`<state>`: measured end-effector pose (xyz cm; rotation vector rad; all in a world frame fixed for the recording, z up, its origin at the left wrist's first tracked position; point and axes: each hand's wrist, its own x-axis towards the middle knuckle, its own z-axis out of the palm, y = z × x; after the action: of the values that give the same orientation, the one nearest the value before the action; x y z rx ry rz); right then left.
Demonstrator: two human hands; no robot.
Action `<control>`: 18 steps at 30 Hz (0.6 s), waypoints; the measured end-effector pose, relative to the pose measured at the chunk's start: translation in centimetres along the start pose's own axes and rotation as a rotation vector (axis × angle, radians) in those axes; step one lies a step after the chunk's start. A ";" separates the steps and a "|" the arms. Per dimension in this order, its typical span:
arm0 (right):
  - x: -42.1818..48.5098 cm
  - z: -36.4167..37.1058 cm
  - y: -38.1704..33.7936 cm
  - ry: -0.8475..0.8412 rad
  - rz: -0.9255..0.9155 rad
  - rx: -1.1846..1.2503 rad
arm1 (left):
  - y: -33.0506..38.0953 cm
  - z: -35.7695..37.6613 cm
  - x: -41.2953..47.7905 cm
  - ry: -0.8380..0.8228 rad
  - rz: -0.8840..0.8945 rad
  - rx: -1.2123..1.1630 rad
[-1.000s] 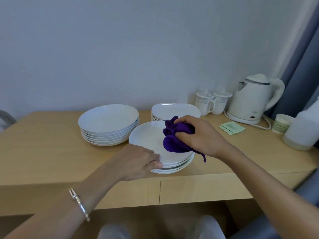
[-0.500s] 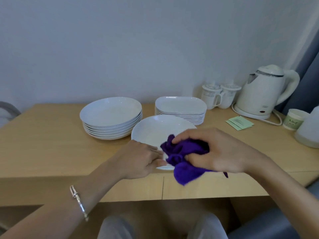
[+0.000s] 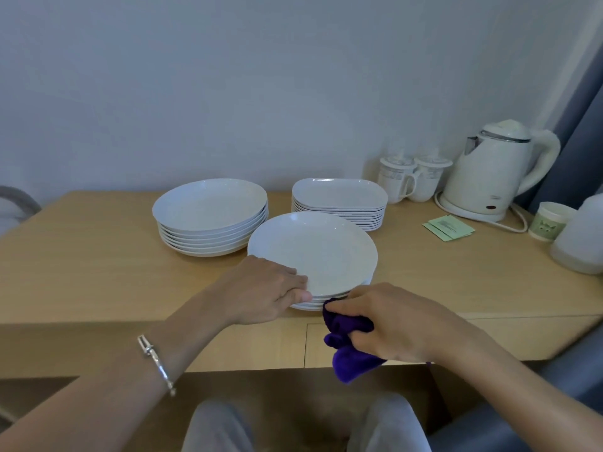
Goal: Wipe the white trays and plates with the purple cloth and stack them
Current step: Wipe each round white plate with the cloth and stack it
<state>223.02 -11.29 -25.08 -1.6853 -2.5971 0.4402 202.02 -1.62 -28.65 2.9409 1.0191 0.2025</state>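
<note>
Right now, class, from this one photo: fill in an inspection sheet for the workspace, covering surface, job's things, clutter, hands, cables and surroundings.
Surface: wooden table, drawer seam on its front.
Job's things: near plate stack at the front edge; far plate stack behind it, left; tray stack behind it, right; purple cloth bunched up.
Clutter: two lidded mugs, kettle, green sachets, paper cup, white jug, all at the right.
Hands: left hand grips the near plate stack's rim; right hand holds the purple cloth at the table's front edge.
Cables: kettle cord lies on the table beside the base.
Surroundings: plain wall behind; grey curtain at right.
</note>
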 end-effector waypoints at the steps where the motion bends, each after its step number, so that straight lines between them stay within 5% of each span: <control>1: -0.1 -0.2 0.0 0.006 0.004 0.005 | 0.0 0.0 0.0 -0.001 0.000 0.002; 10: 0.5 -0.8 0.0 -0.008 0.008 0.022 | 0.0 0.0 0.0 0.008 0.016 0.020; 18: 0.7 -1.0 0.3 -0.069 -0.011 0.059 | 1.2 -2.4 1.0 0.187 -0.015 -0.017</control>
<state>223.13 -10.34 -24.23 -1.6655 -2.6110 0.5787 203.19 -1.96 -26.09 2.9423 1.0530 0.4920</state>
